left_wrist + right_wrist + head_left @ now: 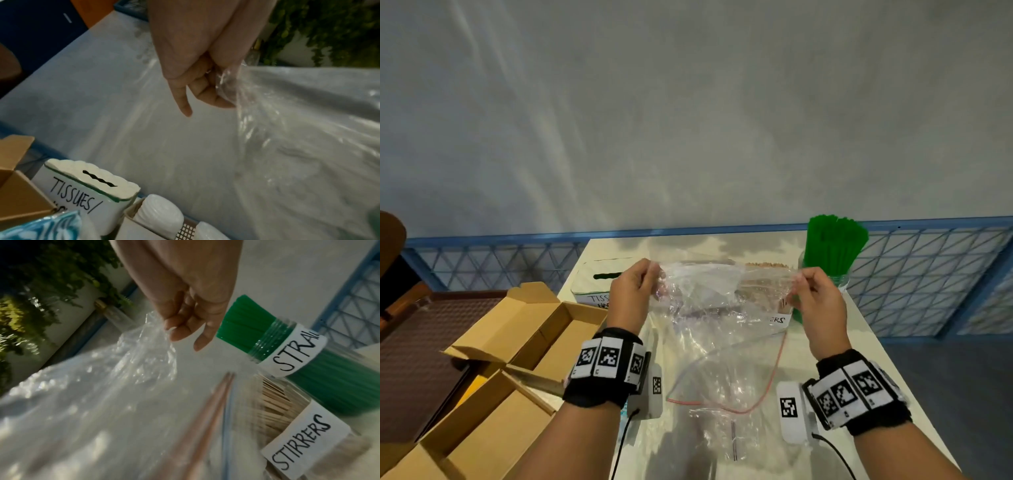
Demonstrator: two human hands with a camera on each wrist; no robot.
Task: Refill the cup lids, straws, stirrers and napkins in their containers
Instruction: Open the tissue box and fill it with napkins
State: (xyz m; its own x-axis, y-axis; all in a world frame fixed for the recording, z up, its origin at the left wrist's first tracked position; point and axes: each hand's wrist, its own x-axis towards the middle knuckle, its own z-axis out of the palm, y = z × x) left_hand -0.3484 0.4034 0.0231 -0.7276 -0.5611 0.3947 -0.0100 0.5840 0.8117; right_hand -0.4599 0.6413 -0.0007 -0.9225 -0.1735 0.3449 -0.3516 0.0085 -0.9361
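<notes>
I hold a clear zip bag [722, 308] upside down above the cream table [859, 329], its red zip edge hanging low. My left hand [635, 291] pinches one bottom corner of the clear bag [287, 129]. My right hand [815, 301] pinches the other corner of that bag [133, 361]. Behind the bag stand a jar of green straws [832, 250], labelled in the right wrist view [257, 337], and a jar of wooden stirrers [287, 418]. A white tissue box [90, 183] stands at the back left [594, 284]. White cup lids [160, 212] lie in a tray below my left hand.
Open cardboard boxes [517, 342] sit to the left of the table. A blue-and-white packet [41, 227] lies beside the tissue box. A blue lattice railing [928, 274] runs behind the table, with a grey wall above it.
</notes>
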